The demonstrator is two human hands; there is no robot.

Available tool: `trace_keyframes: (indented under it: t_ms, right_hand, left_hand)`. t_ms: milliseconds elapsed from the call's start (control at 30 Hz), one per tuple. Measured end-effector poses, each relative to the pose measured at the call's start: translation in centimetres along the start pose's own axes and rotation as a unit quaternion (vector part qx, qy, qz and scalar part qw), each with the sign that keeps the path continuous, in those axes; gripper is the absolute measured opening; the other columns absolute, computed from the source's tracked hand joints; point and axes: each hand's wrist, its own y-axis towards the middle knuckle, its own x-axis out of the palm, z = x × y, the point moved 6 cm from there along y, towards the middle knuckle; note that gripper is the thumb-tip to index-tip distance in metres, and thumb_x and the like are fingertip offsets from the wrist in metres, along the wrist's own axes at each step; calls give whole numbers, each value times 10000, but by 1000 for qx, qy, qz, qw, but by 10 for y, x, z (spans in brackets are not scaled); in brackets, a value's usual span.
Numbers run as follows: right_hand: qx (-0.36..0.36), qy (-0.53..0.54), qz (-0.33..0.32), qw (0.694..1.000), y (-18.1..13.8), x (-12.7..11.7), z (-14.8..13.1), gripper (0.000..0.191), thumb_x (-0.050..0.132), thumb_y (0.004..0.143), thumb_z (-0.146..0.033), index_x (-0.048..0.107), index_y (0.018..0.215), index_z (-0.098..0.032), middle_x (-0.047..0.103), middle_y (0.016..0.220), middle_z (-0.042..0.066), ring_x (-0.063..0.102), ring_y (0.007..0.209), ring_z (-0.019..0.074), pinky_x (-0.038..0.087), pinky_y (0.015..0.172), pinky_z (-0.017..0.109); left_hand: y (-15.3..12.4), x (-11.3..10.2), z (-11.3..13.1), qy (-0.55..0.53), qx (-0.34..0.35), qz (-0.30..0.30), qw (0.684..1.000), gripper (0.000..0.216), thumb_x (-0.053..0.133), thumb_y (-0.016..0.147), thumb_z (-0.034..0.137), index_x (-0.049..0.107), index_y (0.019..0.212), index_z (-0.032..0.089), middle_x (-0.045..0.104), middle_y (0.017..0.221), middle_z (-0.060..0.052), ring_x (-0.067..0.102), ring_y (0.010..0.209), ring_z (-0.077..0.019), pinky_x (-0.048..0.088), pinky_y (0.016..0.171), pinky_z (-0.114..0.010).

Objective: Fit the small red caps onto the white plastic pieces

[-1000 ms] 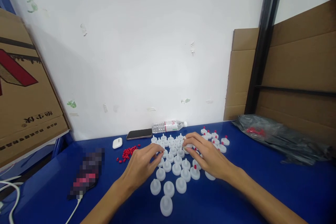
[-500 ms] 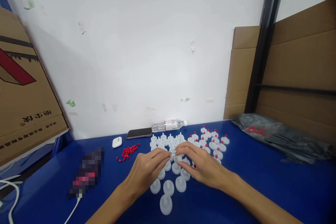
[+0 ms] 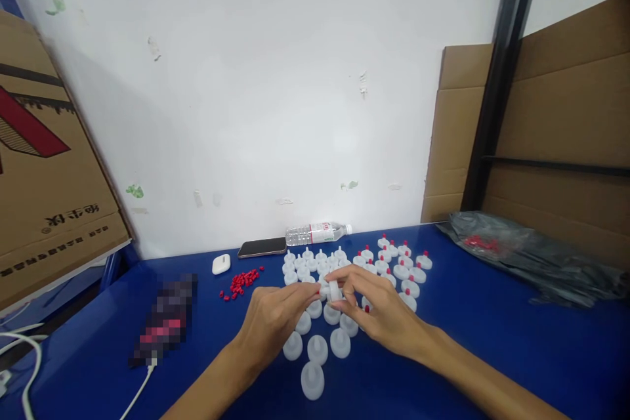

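My right hand (image 3: 369,298) pinches a translucent white nozzle cap (image 3: 334,291) by its round base, turned on its side with the spout toward the left. Fingers pressed together, my left hand (image 3: 283,315) meets the tip of that spout, where a speck of red from a small red cap shows. Below and behind the hands stand many white nozzle caps (image 3: 317,349), spouts up and bare. To the right is a group of white caps with red tips (image 3: 410,287). Loose small red caps (image 3: 239,283) lie in a pile left of my left hand.
Along the wall lie a clear water bottle (image 3: 317,233) and a dark phone (image 3: 262,247), with a white earphone case (image 3: 221,264) nearby. A blurred-out item with a white cable (image 3: 140,387) is at left. A grey plastic bag (image 3: 546,259) with red pieces rests at right.
The nozzle cap between my hands has tilted onto its side, and my right fingers now grip its base. A red speck shows at my left fingertips. The view shifted slightly.
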Motion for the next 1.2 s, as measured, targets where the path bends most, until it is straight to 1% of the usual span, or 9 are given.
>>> trace_keyframes:
  t_ms: [133,233,333,600,700,833,933,1067,1200]
  right_hand:
    - [-16,1,17,1000,0,-1,0,260,628,942,-202,439,764,-222,673,1092,52,645,1069,194,521,838,300]
    - [-23,14,17,1000,-1,-1,-1,260,619,933,-156,439,758,-224,684,1032,44,644,1106,199,548,839,293]
    - [-14,33,-6,999,-2,1,-2,261,542,940,-86,428,748,-221,668,1115,51,658,1072,175,582,816,271]
    - [-22,48,-19,998,0,0,-7,287,498,947,-77,413,706,-206,639,1207,84,673,977,150,613,785,252]
    - [-30,20,-41,999,0,1,-4,282,509,952,-93,448,696,-194,623,1244,94,670,967,150,601,791,261]
    - [-62,-54,-41,996,-3,1,-2,264,525,953,-97,507,702,-179,618,1264,112,674,871,137,564,712,242]
    - [-74,-96,-43,992,-4,2,-1,223,523,947,-90,554,746,-181,611,1286,113,669,876,145,533,679,237]
    - [-67,-112,-61,990,-6,5,0,213,508,926,-61,562,764,-188,592,1326,88,645,801,123,509,659,245]
    - [-68,-107,-62,990,-6,5,-1,222,500,931,-68,556,755,-191,594,1322,85,630,781,118,497,642,240]
  left_hand:
    - [3,-1,5,42,26,-4,999,148,616,953,168,624,1100,168,764,948,-25,727,764,-140,509,610,-211]
    - [3,4,7,49,31,-39,998,105,562,973,140,609,1065,162,727,860,-17,686,694,-132,476,580,-219]
    - [3,8,9,52,23,-63,996,95,506,1003,165,598,1028,172,671,767,3,624,610,-124,411,527,-228]
    - [7,10,9,17,-38,-79,996,181,411,1045,233,584,1015,190,632,777,5,549,565,-115,340,500,-242]
    - [6,11,8,14,-42,-100,994,173,405,1042,225,572,1007,195,634,801,1,547,571,-121,346,511,-248]
    - [5,11,7,13,-50,-115,992,156,408,1041,236,560,1028,203,635,824,3,558,588,-121,354,523,-241]
    - [5,12,5,21,-49,-136,989,175,391,1042,230,547,966,204,626,830,1,547,585,-119,343,521,-240]
    - [5,14,5,35,-42,-164,985,221,357,1042,227,521,894,208,588,790,4,521,568,-126,316,511,-254]
    - [6,15,4,53,-42,-180,981,214,346,1040,226,533,937,212,579,822,0,500,557,-127,297,502,-263]
